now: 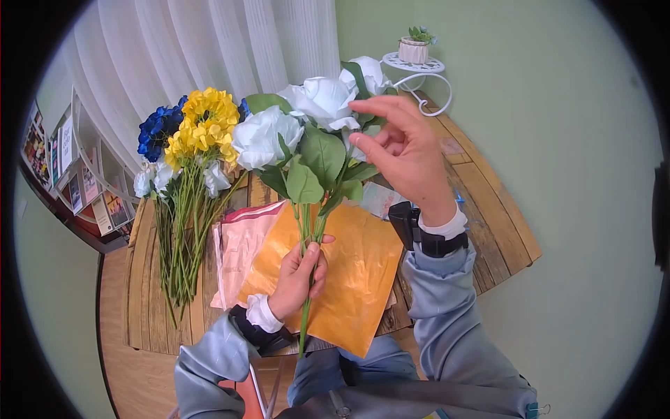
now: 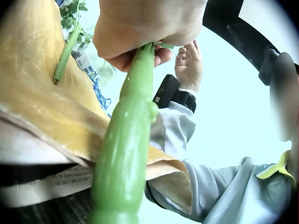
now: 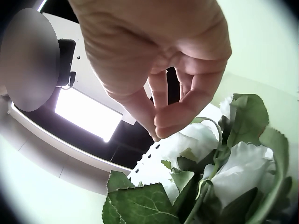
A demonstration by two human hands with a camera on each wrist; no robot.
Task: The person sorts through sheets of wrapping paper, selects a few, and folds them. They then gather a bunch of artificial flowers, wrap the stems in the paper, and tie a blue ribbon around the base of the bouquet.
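My left hand (image 1: 299, 279) grips a bunch of white artificial roses by the green stems (image 1: 307, 307), low on the bunch. A thick stem (image 2: 124, 149) runs close to the camera in the left wrist view. The white rose heads (image 1: 317, 101) and broad green leaves (image 1: 323, 157) spread above that hand. My right hand (image 1: 405, 150) is raised at the right side of the top rose, thumb and forefinger apart, with fingertips right at its petals. In the right wrist view, those fingertips (image 3: 161, 130) overlap the edge of a white bloom (image 3: 196, 140).
Yellow flowers (image 1: 202, 126), blue flowers (image 1: 159, 133) and smaller white roses lie at the left of the wooden table (image 1: 481, 202). An orange-yellow sheet (image 1: 356, 279) and pink packaging (image 1: 248, 237) lie beneath my hands. A white stand (image 1: 426, 66) holds a small potted plant.
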